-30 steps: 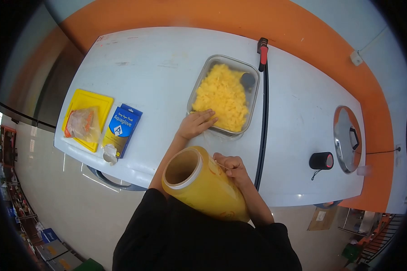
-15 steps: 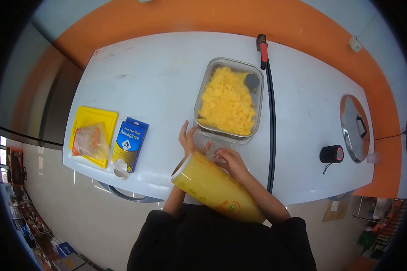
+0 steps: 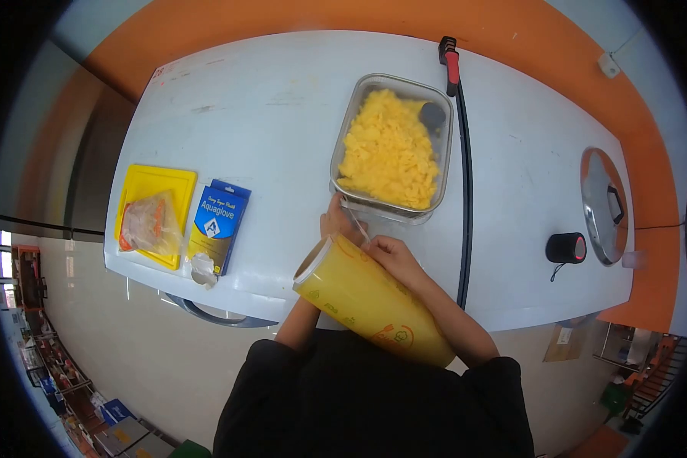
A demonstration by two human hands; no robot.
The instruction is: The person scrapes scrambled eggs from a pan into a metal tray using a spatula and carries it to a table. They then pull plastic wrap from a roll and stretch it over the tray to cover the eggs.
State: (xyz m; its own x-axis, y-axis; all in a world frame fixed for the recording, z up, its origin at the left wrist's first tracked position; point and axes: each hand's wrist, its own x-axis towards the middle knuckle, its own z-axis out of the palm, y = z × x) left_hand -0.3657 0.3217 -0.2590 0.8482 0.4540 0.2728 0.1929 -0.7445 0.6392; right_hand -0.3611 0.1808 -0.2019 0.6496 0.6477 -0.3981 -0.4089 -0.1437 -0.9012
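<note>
Roll: bulky yellow-wrapped cylinder with hollow core (image 3: 374, 305), slanted across the forearms against the black shirt (image 3: 374, 397), below the tray; probably heavy, firm, smooth enough to slip; best cradled underneath or held by core ends.
Film: thin clear plastic strip (image 3: 356, 221) above the roll; likely light, limp, clingy, easily torn; best taken by its edge.
Right hand (image 3: 393, 258): fingertips apparently pinching film.
Left hand (image 3: 342, 223): behind film, near the rectangular metal-rimmed tray (image 3: 448, 145); grip cannot be told.
Unclear: film's far edge; roll's lower end, partly behind right forearm.
</note>
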